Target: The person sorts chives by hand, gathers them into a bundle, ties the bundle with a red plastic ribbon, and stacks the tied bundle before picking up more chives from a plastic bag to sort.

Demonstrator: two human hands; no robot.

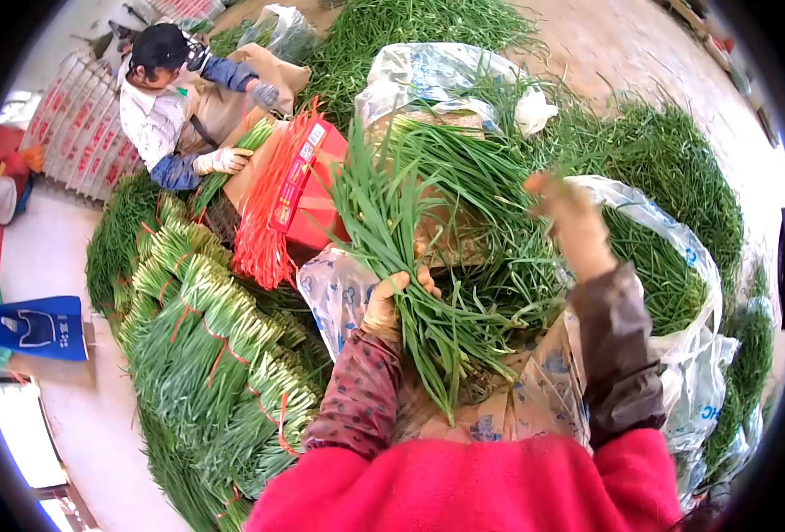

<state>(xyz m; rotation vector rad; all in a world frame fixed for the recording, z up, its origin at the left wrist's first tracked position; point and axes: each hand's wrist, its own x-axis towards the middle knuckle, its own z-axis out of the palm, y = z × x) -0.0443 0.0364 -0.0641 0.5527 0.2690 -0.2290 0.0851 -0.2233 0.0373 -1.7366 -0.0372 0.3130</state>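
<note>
My gloved left hand (387, 306) is wrapped round a loose bunch of garlic chives (379, 217), whose long green leaves spread above and below the grip. Off to the right, my right hand (574, 217) is raised over the loose chives and smeared by motion, so its fingers cannot be made out. More cut chives (463, 160) lie on a board in front of me. Beyond my left hand is a red box (319, 199) with a thick hank of red ties (273, 204) hanging over it.
Tied chive bundles (224, 372) are stacked at my left. Clear plastic bags (707, 266) stand at the right, and a large heap of loose chives (667, 160) lies behind. A co-worker (166, 115) sits at the upper left holding chives.
</note>
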